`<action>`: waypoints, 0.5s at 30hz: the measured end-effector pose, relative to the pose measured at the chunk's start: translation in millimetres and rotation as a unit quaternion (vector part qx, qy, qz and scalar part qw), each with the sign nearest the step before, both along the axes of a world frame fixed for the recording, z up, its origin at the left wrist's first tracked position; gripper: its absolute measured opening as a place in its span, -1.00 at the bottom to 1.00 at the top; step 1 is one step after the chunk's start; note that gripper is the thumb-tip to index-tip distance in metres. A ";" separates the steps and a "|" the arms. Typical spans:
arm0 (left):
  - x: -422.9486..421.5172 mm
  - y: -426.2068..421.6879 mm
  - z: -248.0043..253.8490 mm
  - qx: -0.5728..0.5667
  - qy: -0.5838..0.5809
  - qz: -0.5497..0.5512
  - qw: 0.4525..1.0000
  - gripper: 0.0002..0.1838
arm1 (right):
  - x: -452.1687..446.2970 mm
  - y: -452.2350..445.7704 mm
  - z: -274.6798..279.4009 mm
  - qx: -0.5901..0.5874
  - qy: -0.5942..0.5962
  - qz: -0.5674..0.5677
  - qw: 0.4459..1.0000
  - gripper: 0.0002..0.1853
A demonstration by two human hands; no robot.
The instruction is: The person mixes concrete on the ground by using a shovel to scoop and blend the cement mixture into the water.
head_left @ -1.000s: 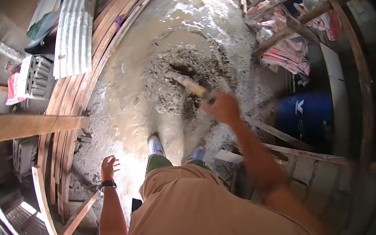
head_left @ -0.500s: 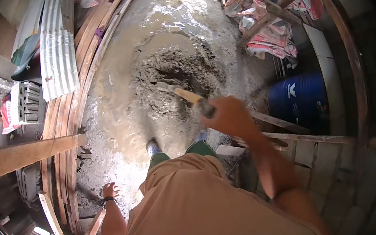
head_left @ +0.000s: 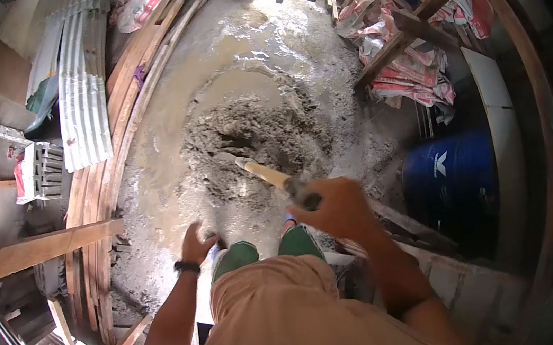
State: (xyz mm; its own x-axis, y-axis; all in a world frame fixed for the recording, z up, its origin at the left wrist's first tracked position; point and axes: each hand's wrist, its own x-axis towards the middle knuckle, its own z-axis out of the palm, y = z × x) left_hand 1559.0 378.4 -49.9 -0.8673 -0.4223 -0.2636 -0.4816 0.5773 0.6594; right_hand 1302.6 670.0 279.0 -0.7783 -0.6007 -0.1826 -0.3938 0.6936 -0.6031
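Observation:
My right hand is wrapped round the dark grip of a shovel. Its pale wooden shaft slants forward and left, and the blade is partly sunk in a mound of wet grey mortar. Over by my left knee, my left hand holds nothing; its fingers are apart, with a dark band at the wrist. That hand is well short of the shaft. Watery slurry spreads beyond the mound.
Stacked planks and corrugated sheets line the left side, where a beam juts inward. On the right are a blue drum, crumpled cement bags and wooden posts.
My left hand has come up and forward from low at my side to near my left knee. My right hand and the shovel grip sit slightly lower in view. The view has shifted slightly.

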 end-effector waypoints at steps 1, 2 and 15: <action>-62.5 31.5 19.3 0.013 0.024 -0.029 0.999 -0.02 | -27.0 19.4 25.8 -0.053 -0.006 -0.022 0.998 -0.58; -124.8 59.3 23.9 0.027 0.078 -0.072 0.994 0.05 | -55.4 40.2 43.6 -0.032 0.000 -0.046 0.998 -0.60; -592.9 119.6 -80.3 0.015 0.364 -0.196 0.910 -0.81 | -187.3 81.2 -49.1 -0.032 0.237 -0.242 0.940 -0.69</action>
State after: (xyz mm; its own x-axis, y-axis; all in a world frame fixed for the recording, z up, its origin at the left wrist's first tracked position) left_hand 966.0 498.0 -130.2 -0.8988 -0.0447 0.4360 0.3293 0.5877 0.7391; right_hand 1115.3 751.2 229.9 -0.9480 -0.1541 0.2786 -0.2775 0.8288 -0.4859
